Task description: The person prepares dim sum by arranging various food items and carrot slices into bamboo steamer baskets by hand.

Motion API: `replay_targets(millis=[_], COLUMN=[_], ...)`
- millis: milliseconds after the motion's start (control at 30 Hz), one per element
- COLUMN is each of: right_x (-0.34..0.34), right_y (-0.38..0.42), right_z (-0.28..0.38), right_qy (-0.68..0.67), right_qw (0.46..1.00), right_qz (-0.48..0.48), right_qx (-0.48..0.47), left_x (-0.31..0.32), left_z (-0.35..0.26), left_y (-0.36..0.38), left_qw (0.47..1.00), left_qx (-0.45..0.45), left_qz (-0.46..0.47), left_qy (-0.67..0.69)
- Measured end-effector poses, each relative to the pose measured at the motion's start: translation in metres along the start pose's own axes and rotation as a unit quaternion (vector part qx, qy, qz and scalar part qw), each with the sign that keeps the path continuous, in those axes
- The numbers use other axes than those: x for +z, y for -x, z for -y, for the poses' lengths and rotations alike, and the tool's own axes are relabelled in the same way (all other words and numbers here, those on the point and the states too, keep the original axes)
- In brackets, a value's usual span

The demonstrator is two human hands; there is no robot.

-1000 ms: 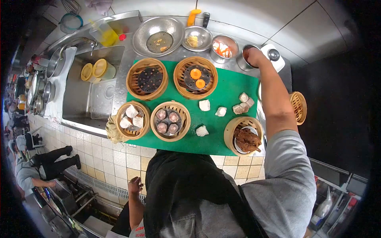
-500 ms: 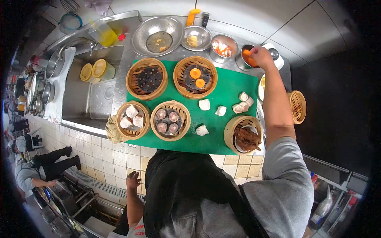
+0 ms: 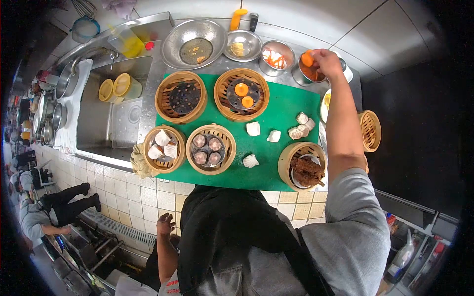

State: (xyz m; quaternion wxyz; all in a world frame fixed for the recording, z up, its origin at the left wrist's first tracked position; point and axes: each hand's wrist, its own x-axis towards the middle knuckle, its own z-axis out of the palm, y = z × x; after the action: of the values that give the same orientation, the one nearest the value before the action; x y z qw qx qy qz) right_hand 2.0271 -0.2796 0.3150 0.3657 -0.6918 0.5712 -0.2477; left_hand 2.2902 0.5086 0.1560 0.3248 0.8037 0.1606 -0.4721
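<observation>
My right hand (image 3: 328,64) pinches an orange carrot slice (image 3: 307,58) above a steel pot (image 3: 299,76) with more orange pieces inside. Hanging beside my body over the floor, my left hand (image 3: 165,225) has its fingers loosely apart and holds nothing. Two carrot slices (image 3: 241,89) lie on the dark perforated liner of a bamboo steamer (image 3: 220,104). To its left, another steamer (image 3: 160,104) has only a liner. White dumplings (image 3: 253,129) sit on the green board (image 3: 207,183).
Nearer me are a steamer (image 3: 148,163) of white dumplings, a steamer (image 3: 191,160) of round meat dumplings and one (image 3: 284,170) with brown food. Steel bowls (image 3: 170,54) line the back. The sink (image 3: 98,140) is left. Other people (image 3: 32,224) are at far left.
My right hand has lifted slightly from the pot, and the carrot slice now shows plainly in its fingers. The left hand hangs almost unchanged.
</observation>
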Motion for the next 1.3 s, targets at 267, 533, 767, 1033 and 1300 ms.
replay_targets(millis=[267,533,767,1033,1300], right_x=[0.028,0.002,0.002,0.077,0.116], right_y=[-0.004,-0.015,0.047,0.123,0.140], right_z=[-0.023,-0.018,0.037,0.084,0.090], right_qy=[0.476,0.358,0.324,0.235,0.339], right_qw=[0.869,0.921,0.901,0.910,0.852], right_qz=[0.094,0.121,-0.180,0.049,0.111], right_qx=[-0.101,-0.094,-0.228,-0.338,-0.383], left_x=[0.001,0.001,0.003,0.008,0.008], left_z=[-0.001,0.003,0.015,-0.011,-0.010], left_y=[-0.001,0.002,-0.008,-0.015,-0.002], left_qw=[1.000,0.999,1.000,0.999,0.999], left_qx=[-0.003,-0.008,-0.010,0.029,0.039], left_qz=[0.007,-0.001,-0.009,0.008,-0.009], left_qy=[0.026,0.037,0.003,0.037,0.034])
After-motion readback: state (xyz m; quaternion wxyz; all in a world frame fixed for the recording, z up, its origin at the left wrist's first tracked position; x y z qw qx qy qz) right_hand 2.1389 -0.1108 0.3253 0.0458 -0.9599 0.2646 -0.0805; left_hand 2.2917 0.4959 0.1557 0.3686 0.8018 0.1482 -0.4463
